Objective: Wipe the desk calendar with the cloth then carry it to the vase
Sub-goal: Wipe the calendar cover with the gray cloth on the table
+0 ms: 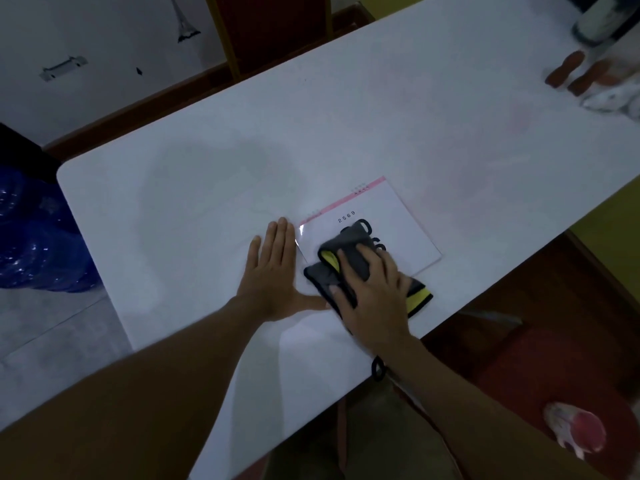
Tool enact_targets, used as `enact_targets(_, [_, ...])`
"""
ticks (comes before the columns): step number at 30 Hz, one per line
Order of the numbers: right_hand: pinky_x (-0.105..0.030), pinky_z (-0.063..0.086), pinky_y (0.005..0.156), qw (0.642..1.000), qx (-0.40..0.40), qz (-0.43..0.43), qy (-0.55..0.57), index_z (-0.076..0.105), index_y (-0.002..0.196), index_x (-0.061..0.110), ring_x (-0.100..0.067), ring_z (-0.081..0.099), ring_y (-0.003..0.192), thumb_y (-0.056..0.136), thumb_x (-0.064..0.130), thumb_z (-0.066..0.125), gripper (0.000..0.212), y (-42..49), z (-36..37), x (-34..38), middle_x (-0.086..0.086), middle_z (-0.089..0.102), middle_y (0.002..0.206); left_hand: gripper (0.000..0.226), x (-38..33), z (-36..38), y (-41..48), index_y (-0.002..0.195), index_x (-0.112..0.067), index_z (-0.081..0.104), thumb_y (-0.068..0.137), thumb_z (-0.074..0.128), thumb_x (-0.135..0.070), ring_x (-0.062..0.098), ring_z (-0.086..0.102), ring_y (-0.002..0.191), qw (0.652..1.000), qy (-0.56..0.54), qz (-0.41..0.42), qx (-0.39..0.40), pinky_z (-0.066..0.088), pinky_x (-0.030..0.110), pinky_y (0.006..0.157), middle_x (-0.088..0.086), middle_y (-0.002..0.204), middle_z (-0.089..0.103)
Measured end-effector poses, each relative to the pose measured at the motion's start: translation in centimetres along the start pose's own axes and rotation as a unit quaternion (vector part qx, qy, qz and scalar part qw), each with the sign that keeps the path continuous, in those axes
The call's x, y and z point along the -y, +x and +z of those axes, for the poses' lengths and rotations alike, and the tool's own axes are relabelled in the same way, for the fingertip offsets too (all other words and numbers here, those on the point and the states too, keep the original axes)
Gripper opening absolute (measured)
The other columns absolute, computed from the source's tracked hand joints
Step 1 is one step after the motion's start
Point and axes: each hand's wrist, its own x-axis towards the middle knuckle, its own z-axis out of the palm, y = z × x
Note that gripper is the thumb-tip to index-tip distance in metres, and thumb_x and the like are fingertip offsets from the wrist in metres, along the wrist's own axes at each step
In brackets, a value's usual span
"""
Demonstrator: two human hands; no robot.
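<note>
The right hand (372, 289) presses the cloth (349, 245) onto the calendar (394, 220), fingers spread flat. The left hand (273, 271) lies straight-fingered just beside it.

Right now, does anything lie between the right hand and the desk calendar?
Only the cloth, which the right hand presses onto the desk calendar; that is wanted for wiping.

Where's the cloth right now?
Head view, lower centre: the grey-and-yellow cloth lies under the right hand on the desk calendar's near corner, beside the flat left hand.
</note>
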Motion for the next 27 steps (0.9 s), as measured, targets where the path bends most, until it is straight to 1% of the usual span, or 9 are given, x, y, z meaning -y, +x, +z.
enact_targets(4, [-0.042,0.027,0.093,1.0,-0.005,0.022,0.013,0.051,0.141,0.04,-0.032,0.036,0.136,0.09,0.066,0.049,0.057,2.4,-0.4,-0.3,-0.006,0.042,0.146,0.156,-0.1,0.2,0.1,0.158,-0.008,-0.022,0.051,0.027,-0.111,0.024,-0.028,0.153,1.0,-0.014,-0.007,-0.005,-0.01,0.048,0.126,0.009,0.167,-0.027])
enact_targets(8, [-0.045,0.032,0.091,0.993,-0.044,0.114,0.006,0.061,0.131,0.034,-0.03,0.041,0.128,0.093,0.058,0.049,0.047,5.1,-0.7,1.2,-0.008,0.048,0.137,0.156,-0.1,0.5,0.2,0.156,-0.012,-0.026,0.05,0.03,-0.111,0.022,-0.031,0.152,1.0,-0.011,-0.019,-0.008,-0.013,0.046,0.124,0.007,0.167,-0.028])
enact_targets(10, [-0.044,0.03,0.092,0.996,-0.044,0.084,0.003,0.057,0.136,0.033,-0.03,0.039,0.13,0.093,0.058,0.048,0.051,4.6,-0.4,1.6,-0.009,0.047,0.14,0.156,-0.1,0.5,0.1,0.156,-0.012,-0.026,0.049,0.028,-0.112,0.021,-0.032,0.151,1.0,-0.011,-0.019,-0.01,-0.016,0.044,0.123,0.007,0.167,-0.028])
enact_targets(13, [-0.042,0.031,0.092,0.999,-0.016,-0.038,-0.008,0.05,0.142,0.034,-0.029,0.039,0.134,0.094,0.058,0.046,0.054,2.5,-0.3,0.5,-0.005,0.046,0.144,0.156,-0.1,0.4,0.1,0.157,-0.01,-0.024,0.049,0.023,-0.112,0.022,-0.031,0.151,1.0,-0.009,-0.015,-0.009,-0.016,0.044,0.123,0.008,0.168,-0.026])
enact_targets(15, [-0.043,0.035,0.091,0.998,-0.011,-0.055,-0.007,0.051,0.142,0.03,-0.03,0.041,0.132,0.096,0.053,0.046,0.052,3.2,-0.7,-1.0,-0.006,0.048,0.144,0.156,-0.1,0.3,0.1,0.157,-0.01,-0.025,0.049,0.026,-0.112,0.022,-0.031,0.152,1.0,-0.016,-0.017,-0.007,-0.014,0.045,0.125,0.007,0.167,-0.028])
enact_targets(19, [-0.048,0.032,0.101,0.995,-0.015,0.093,-0.029,0.039,0.151,0.014,-0.033,0.028,0.146,0.102,0.045,0.037,0.057,8.0,-1.4,-2.9,-0.014,0.033,0.159,0.157,-0.3,0.2,-0.1,0.158,-0.009,-0.023,0.051,0.035,-0.108,0.022,-0.029,0.153,1.0,-0.026,-0.013,-0.009,-0.012,0.046,0.125,0.007,0.167,-0.028])
enact_targets(21, [-0.049,0.03,0.106,0.991,-0.006,0.126,-0.033,0.031,0.155,0.011,-0.031,0.021,0.151,0.104,0.041,0.033,0.06,9.2,-1.4,-2.3,-0.014,0.026,0.164,0.156,-0.2,0.1,-0.1,0.158,-0.009,-0.023,0.052,0.036,-0.108,0.022,-0.028,0.153,1.0,-0.022,-0.011,-0.008,-0.014,0.045,0.124,0.007,0.168,-0.027])
enact_targets(23, [-0.047,0.032,0.104,0.996,-0.004,0.082,-0.045,0.031,0.154,0.011,-0.027,0.022,0.151,0.102,0.04,0.033,0.059,8.3,-1.2,-0.7,-0.013,0.028,0.163,0.156,-0.1,0.1,-0.1,0.157,-0.009,-0.024,0.052,0.036,-0.107,0.022,-0.028,0.153,1.0,-0.021,-0.014,-0.003,-0.013,0.045,0.125,0.007,0.167,-0.028])
enact_targets(27, [-0.046,0.035,0.105,0.991,0.044,-0.122,-0.031,0.043,0.149,0.016,-0.022,0.029,0.15,0.102,0.042,0.032,0.055,3.4,-0.5,0.9,-0.005,0.041,0.157,0.153,-0.2,0.0,0.0,0.156,-0.008,-0.025,0.054,0.028,-0.109,0.025,-0.032,0.151,1.0,0.001,-0.011,0.005,-0.013,0.046,0.125,0.008,0.164,-0.033])
